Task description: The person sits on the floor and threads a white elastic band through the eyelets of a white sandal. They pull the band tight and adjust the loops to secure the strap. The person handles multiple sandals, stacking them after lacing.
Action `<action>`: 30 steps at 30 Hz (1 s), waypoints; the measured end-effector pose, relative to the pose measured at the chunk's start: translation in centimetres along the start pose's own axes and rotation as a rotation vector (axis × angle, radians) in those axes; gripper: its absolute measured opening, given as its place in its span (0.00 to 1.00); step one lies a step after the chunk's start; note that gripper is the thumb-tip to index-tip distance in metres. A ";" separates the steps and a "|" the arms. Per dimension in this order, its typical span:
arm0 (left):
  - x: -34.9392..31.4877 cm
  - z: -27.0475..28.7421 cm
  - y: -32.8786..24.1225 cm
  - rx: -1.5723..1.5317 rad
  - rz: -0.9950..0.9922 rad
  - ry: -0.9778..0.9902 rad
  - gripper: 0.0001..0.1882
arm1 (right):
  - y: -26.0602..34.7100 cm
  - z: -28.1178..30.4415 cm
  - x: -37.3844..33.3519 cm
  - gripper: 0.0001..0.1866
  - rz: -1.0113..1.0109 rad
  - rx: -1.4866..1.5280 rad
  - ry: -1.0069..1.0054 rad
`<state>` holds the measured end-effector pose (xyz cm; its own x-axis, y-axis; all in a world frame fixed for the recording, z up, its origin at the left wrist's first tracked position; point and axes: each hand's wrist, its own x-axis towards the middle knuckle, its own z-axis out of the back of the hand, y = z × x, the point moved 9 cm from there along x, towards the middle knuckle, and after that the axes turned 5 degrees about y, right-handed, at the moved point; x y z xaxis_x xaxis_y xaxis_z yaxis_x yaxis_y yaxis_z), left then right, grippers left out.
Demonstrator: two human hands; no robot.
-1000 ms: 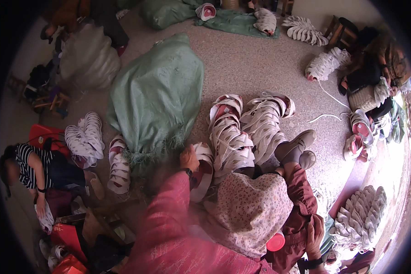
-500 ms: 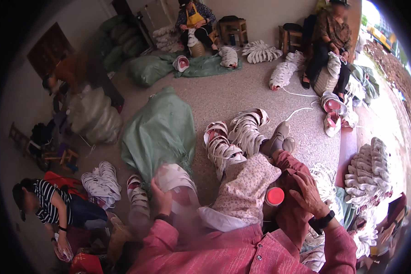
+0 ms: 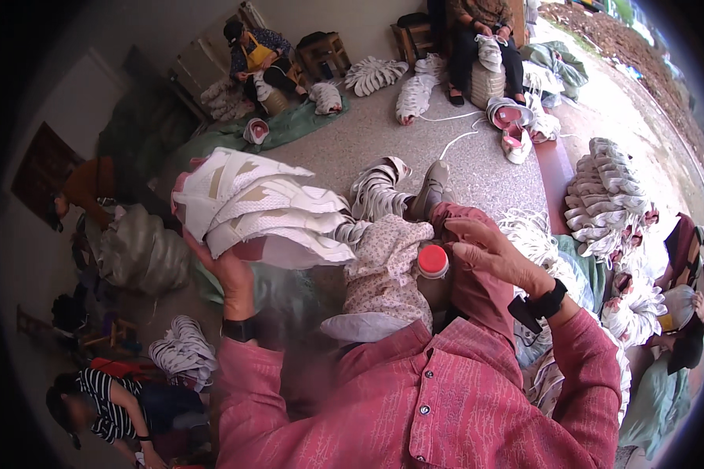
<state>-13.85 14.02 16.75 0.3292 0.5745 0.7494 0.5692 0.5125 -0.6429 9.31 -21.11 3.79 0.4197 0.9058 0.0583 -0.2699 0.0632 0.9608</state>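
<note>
Nearby, the left hand (image 3: 228, 273) grips layered white shoe uppers (image 3: 262, 207).
Its fingers clamp their lower edge, left of a patterned cloth (image 3: 385, 270); the right hand (image 3: 502, 258) has thumb and fingers apart beside a red-lidded bottle (image 3: 432, 259). Farther off, 2 people (image 3: 262, 56) sit near more uppers (image 3: 375, 76).

**Left hand (image 3: 231, 275) grips, right hand (image 3: 499, 256) lies open**

The 2 hands are well apart, both elbows bent. The left arm (image 3: 250, 379) rises almost upright, palm under the grip — most fingers are hidden. The right arm (image 3: 580, 344) slants up and inward; its hand is back-up, fingers loosely stretched leftward — the thumb apart from them.
</note>
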 end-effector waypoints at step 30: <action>-13.6 -16.6 17.3 0.026 1.239 0.973 0.45 | -9.8 -1.9 -2.5 0.33 -0.271 -0.026 -0.178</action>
<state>4.01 4.48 -1.95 0.9075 0.0202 -0.4197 -0.4200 0.0699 -0.9048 9.31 -23.17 -6.25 0.6235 0.7672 -0.1504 -0.1484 0.3050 0.9407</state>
